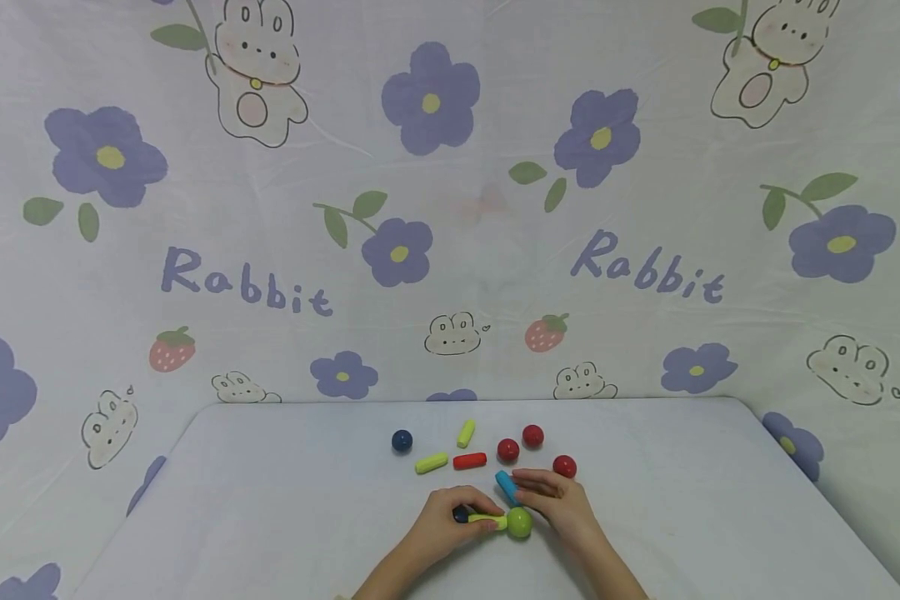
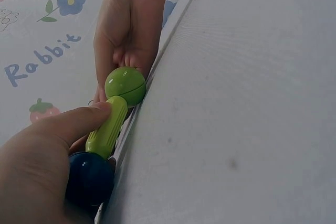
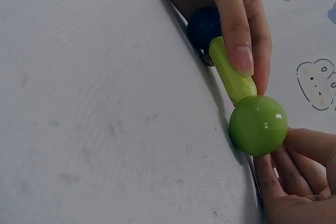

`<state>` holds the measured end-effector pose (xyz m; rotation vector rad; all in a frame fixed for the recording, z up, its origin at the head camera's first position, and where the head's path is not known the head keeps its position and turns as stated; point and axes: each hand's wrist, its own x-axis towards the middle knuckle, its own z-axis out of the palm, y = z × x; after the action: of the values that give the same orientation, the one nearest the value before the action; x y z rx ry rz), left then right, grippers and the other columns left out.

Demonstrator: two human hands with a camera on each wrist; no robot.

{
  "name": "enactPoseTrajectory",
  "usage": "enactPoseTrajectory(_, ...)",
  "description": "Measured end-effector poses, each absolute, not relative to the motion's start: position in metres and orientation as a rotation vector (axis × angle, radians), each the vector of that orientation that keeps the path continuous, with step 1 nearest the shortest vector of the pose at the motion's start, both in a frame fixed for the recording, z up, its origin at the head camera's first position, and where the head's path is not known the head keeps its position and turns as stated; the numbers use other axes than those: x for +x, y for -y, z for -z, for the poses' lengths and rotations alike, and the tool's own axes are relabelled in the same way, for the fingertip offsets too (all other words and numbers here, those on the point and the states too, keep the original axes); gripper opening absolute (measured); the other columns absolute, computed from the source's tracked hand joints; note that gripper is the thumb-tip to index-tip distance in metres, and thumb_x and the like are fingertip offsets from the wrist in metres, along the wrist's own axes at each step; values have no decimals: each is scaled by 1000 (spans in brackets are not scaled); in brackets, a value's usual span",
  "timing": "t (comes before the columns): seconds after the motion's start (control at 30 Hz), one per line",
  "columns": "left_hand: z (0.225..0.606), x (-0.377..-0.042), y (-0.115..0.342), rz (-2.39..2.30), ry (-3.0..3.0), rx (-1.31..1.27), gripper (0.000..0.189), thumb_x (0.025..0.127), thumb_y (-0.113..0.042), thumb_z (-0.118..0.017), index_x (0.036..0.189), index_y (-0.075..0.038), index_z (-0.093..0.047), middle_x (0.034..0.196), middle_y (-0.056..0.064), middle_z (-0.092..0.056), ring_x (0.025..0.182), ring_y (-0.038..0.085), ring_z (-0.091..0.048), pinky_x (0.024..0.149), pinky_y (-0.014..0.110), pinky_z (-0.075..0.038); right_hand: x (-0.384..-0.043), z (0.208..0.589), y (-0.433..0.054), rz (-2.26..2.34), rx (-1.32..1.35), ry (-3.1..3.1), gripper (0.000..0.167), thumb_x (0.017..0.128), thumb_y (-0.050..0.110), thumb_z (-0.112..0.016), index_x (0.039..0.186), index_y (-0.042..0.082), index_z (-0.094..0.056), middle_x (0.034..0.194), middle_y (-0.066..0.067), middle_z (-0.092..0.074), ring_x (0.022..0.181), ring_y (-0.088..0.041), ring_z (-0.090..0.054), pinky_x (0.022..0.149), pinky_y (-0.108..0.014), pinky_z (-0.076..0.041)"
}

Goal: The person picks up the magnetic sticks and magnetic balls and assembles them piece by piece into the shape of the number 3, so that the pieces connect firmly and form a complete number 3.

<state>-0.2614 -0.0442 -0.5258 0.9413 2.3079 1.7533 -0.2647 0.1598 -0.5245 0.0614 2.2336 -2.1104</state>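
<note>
My left hand (image 1: 444,523) pinches a yellow-green ribbed rod (image 2: 107,129) between thumb and fingers. On one end of this rod sits a dark blue ball (image 2: 90,178), close to the left palm. A green ball (image 1: 520,522) caps the other end, pointing toward the right hand. My right hand (image 1: 564,507) has its fingers about the lower part of a blue rod (image 1: 506,484), which slants down toward the green ball. In the right wrist view the right fingertips are right at the green ball (image 3: 258,125), and the blue rod is hidden there.
Beyond the hands lie two yellow rods (image 1: 431,463) and a red rod (image 1: 469,461). A dark blue ball (image 1: 402,442) sits to their left, with three red balls (image 1: 507,450) to the right. The white table (image 1: 270,500) ends at a patterned cloth backdrop (image 1: 487,275).
</note>
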Motion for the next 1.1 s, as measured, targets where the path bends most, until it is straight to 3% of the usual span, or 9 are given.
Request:
enactPoseTrajectory(0.23,541,-270,44,-1721,-2314,911,18,79,-21,-69,96,-15,-69,91,-8,-65,89,10,-59,83,28,-43,-261,524,-161,2147,68,-2195,38,77,12,-70,112,0,-60,106,-12,-62,100,-23,-56,82,-32,-46)
enactPoseTrajectory(1.1,545,-270,45,-1692,-2345,904,18,79,-24,-69,95,-17,-69,90,-9,-65,88,9,-58,83,27,-43,-256,523,-160,2232,156,-2015,42,80,15,-67,118,0,-56,112,-12,-59,105,-22,-54,88,-34,-41)
